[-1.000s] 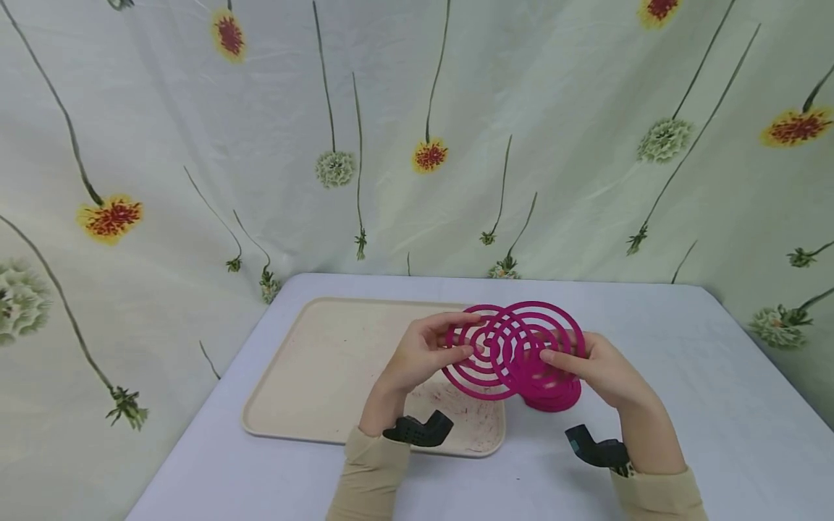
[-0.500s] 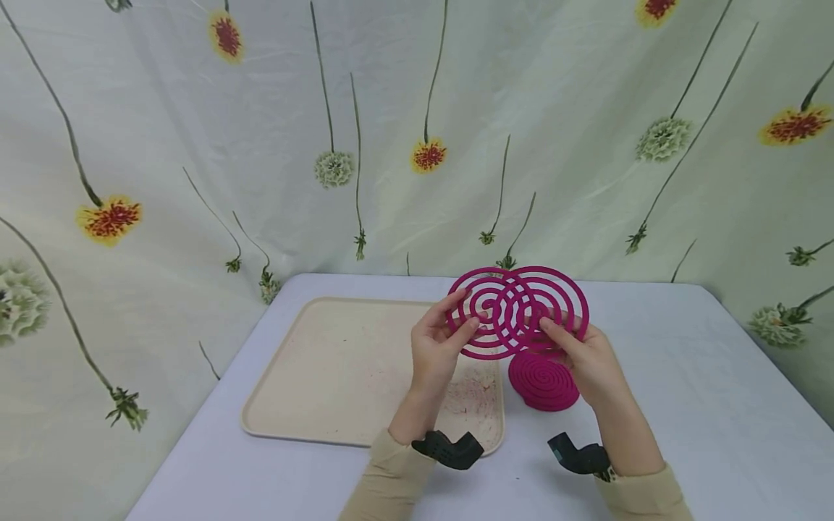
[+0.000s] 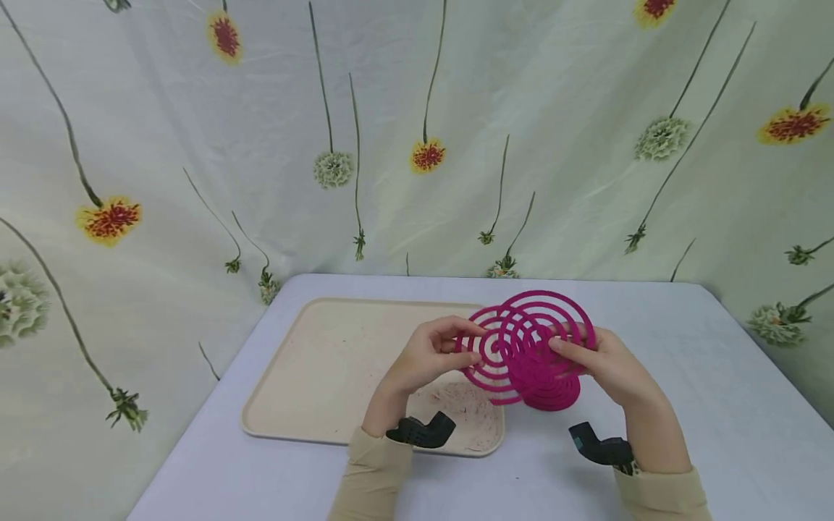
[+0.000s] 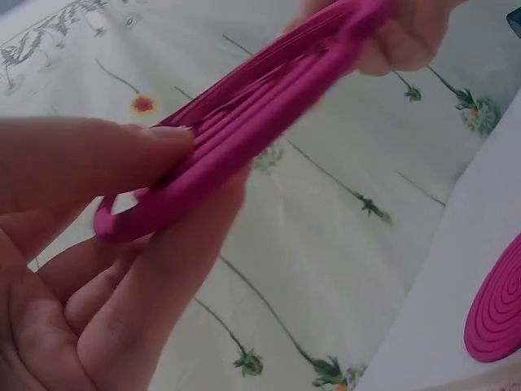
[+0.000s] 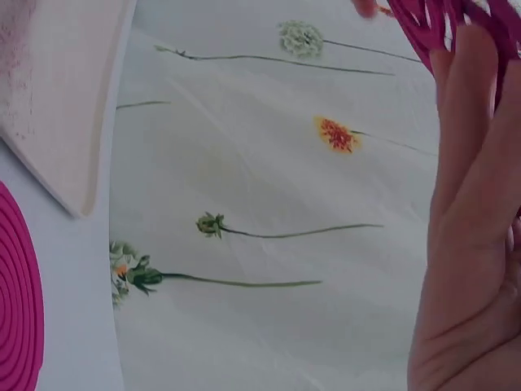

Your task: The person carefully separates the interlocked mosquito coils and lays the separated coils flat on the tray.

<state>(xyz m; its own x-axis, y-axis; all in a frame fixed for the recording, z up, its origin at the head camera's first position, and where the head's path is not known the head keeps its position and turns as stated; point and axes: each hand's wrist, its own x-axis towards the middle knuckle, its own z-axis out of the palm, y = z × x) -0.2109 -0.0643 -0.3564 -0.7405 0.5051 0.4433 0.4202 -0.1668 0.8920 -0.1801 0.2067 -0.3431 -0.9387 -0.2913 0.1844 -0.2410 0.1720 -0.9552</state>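
Note:
Two overlapping magenta spiral coils hang above the table in the head view. The left hand [image 3: 420, 359] pinches the left coil [image 3: 483, 378] between thumb and fingers; the right hand [image 3: 615, 365] pinches the right coil [image 3: 546, 295] at its right side. Seen nearly edge-on in the left wrist view, the held coils [image 4: 269, 122] lie between the left thumb and fingers [image 4: 175, 269]. Whether the two coils are linked I cannot tell. Below them a further magenta coil or stack [image 3: 554, 398] lies on the table, partly hidden.
A beige tray [image 3: 280, 369] with reddish specks lies on the left half of the white table [image 3: 691, 347]. Its right edge is close to the coil on the table. Behind hangs a flower-printed cloth [image 3: 560, 108].
Both hands first rose with the coils, then came down again, the left hand tilting back to the left. The held coils once more overlap the coil on the table from this view.

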